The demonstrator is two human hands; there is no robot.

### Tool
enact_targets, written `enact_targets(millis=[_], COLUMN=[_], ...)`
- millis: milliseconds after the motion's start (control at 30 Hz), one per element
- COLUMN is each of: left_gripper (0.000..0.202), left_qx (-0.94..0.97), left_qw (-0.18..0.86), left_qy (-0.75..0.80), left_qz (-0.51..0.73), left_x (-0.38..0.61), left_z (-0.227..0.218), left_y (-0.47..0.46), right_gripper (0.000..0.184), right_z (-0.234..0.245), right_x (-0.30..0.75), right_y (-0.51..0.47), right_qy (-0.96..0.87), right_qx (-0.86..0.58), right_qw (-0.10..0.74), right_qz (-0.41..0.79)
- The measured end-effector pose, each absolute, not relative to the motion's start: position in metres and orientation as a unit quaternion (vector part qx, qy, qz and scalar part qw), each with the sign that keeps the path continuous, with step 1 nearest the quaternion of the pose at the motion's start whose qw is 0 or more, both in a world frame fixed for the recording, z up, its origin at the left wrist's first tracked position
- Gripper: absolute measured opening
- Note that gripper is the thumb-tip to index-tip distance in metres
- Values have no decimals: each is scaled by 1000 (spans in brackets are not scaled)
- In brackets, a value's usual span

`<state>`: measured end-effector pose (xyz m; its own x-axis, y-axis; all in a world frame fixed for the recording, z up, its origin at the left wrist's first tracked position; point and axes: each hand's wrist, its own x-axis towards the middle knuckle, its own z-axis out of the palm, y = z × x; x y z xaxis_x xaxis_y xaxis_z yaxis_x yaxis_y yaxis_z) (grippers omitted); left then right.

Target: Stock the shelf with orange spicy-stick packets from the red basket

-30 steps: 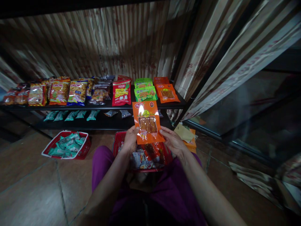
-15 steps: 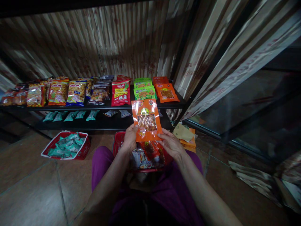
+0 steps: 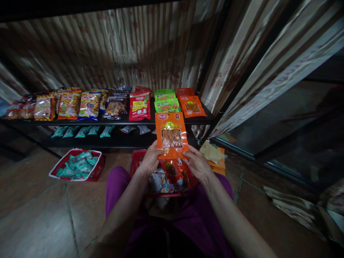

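Note:
An orange snack packet (image 3: 172, 138) with a clear window showing brown sticks is held up in front of me, face toward me. My left hand (image 3: 152, 157) pinches its lower left edge, thumb on the front. At the lower right corner my right hand (image 3: 197, 161) is closed on the same packet. Below it, between my knees, stands a red basket (image 3: 137, 156) with more orange packets and white wrapped snacks. Beyond the packet, similar orange packets (image 3: 192, 107) and green packets (image 3: 167, 105) stand on the black shelf (image 3: 113, 124).
Left of my knees, a second red basket (image 3: 100, 167) holds teal-wrapped snacks (image 3: 77, 165). A red packet (image 3: 139, 106) and several noodle-snack bags (image 3: 89, 105) line the upper shelf. Teal packs (image 3: 83, 131) lie on the lower shelf. Cardboard pieces (image 3: 212, 154) lie on the floor at right.
The orange packet has shifted slightly right and now sits straighter between my hands. My left hand has moved its grip lower toward the packet's bottom corner. The view has shifted slightly.

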<state>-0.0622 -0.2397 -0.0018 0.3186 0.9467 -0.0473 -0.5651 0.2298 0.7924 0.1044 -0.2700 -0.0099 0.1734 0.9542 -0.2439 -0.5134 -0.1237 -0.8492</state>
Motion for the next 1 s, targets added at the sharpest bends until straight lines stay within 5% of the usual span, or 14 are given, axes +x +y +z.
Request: enact_targets(millis=[1000], left_gripper=[55], left_qx=[311], left_qw=[741], left_qy=[282], left_qz=[524], left_x=[-46], left_z=[-14], left_y=[-252], right_gripper=[32], right_z=[-23], right_x=[110], right_y=[-276], right_qy=[-260], right_qx=[-461], right_qw=[614], right_qz=[586])
